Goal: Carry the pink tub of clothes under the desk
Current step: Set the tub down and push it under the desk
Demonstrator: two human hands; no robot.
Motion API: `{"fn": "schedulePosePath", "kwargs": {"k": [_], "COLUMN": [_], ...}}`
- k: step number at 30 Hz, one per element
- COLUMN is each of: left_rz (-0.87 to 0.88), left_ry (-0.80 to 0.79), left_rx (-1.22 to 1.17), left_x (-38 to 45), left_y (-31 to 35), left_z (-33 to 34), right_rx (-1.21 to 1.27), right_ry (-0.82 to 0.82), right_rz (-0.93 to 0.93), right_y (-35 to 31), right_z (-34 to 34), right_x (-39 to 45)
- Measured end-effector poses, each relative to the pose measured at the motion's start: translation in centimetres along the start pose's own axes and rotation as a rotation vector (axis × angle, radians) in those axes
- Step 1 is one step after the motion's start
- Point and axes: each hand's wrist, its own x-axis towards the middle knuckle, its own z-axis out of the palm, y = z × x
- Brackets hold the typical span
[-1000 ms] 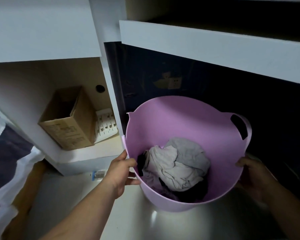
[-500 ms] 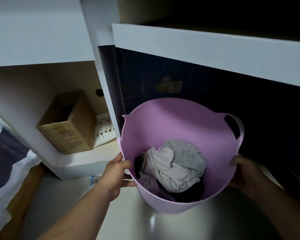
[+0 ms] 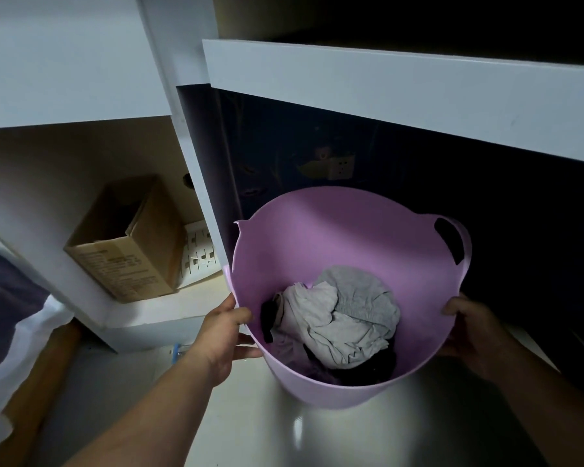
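The pink tub (image 3: 344, 237) is in the middle of the view, tilted toward me, its far side at the dark opening under the white desk (image 3: 402, 96). Grey, white and dark clothes (image 3: 341, 321) lie crumpled in its bottom. My left hand (image 3: 223, 332) grips the tub's left rim, thumb on the rim's edge. My right hand (image 3: 469, 332) holds the right wall from outside, below the loop handle (image 3: 461, 244). Whether the tub's base touches the pale floor I cannot tell.
A white shelf unit stands left of the desk opening, holding a cardboard box (image 3: 129, 244) and a white perforated item (image 3: 198, 251). A wall socket (image 3: 341, 168) shows in the dark recess. Bedding (image 3: 11, 332) and a wooden rail lie at the far left.
The tub and both hands have shifted slightly left and toward the opening under the desk. Both grips are unchanged.
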Motion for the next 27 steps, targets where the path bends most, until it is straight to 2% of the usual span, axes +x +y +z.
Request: {"fn": "schedulePosePath", "kwargs": {"k": [16, 22, 27], "left_rz": [-0.038, -0.093, -0.093], "left_ry": [0.034, -0.016, 0.006], "left_rx": [-0.08, -0.138, -0.189], "left_x": [-0.4, -1.3, -0.8], "left_y": [0.4, -0.4, -0.6], "left_z": [-0.5, 0.2, 0.6], "right_rx": [0.107, 0.126, 0.156], "right_ry": [0.007, 0.008, 0.045], "right_rz": [0.027, -0.006, -0.074], "right_y": [1.6, 2.9, 3.1], "right_z": [0.9, 1.9, 2.9], "right_x": [-1.5, -2.9, -2.8]}}
